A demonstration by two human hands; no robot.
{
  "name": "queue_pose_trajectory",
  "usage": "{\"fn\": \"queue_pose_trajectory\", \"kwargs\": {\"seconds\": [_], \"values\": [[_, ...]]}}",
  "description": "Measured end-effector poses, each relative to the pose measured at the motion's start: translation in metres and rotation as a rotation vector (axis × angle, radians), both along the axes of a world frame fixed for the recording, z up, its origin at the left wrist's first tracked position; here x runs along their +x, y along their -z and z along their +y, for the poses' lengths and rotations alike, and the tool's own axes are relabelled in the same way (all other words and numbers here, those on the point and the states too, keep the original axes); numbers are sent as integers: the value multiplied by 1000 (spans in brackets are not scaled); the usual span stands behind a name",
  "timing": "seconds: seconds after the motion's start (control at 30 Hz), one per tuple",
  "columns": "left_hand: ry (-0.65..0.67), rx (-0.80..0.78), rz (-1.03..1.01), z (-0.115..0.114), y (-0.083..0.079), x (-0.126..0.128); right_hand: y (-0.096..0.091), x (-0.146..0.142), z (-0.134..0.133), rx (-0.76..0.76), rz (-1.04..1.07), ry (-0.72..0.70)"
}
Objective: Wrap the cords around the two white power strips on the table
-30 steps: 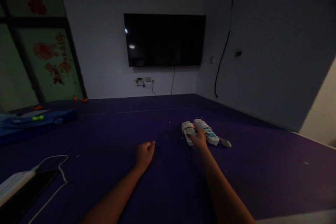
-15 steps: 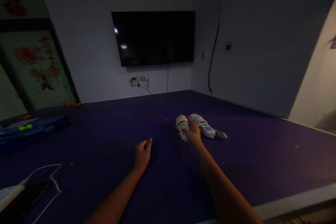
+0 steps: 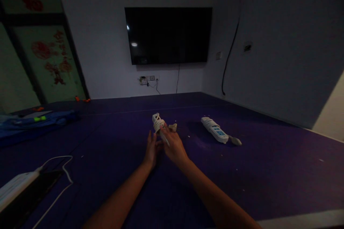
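A white power strip (image 3: pixel 158 123) with its white cord wound around it is raised over the purple surface, tilted. My right hand (image 3: pixel 174 146) is closed around its near part, hiding much of it. My left hand (image 3: pixel 152 150) is just beside its lower left side, fingers apart; whether they touch it is hard to see in the dim light. A small beige piece (image 3: pixel 172 127), perhaps the plug, sticks out past my right fingers. To the right lies a second white power strip (image 3: pixel 218 133) with blue socket panels, its cord wrapped at the far end.
A spoon-like end (image 3: pixel 235 141) pokes out by the second strip. At left are a charging cable (image 3: pixel 67 171), a white strip (image 3: pixel 18 186), a dark flat object (image 3: pixel 34 193) and blue cloth (image 3: pixel 53 121). A television (image 3: pixel 169 35) hangs on the wall. Small white scraps dot the purple surface (image 3: pixel 268 164).
My right hand has lifted the wrapped power strip and carried it left, away from the second one. My left hand has moved up beside it, its fingers now spread. The view has turned slightly left.
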State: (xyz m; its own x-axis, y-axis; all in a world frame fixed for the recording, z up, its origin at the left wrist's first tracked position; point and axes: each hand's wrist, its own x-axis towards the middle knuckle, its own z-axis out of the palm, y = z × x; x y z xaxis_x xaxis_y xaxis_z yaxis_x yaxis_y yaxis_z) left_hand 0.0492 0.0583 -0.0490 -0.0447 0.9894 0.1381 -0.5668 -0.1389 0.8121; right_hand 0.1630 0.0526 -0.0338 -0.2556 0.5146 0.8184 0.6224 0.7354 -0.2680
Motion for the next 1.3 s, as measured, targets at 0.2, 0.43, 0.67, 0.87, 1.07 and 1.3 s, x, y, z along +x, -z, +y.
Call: {"fn": "queue_pose_trajectory", "kwargs": {"seconds": [0.2,0.43,0.67,0.87,1.07,1.3], "values": [[216,-39,-225,2,-5,-10,8,-11,-7,-1,-338,-12],[220,-47,-334,1,-7,-10,-5,-12,-19,-27,-305,-108],[315,-199,-194,-5,-10,-15,-9,2,-8,-34,128,64],[364,-264,-37,-18,-14,-19,11,19,21,-174,316,330],[408,-182,19,-29,-19,-27,12,22,15,-237,28,460],[446,-188,38,-29,-15,-37,-11,14,5,-200,-442,238]]}}
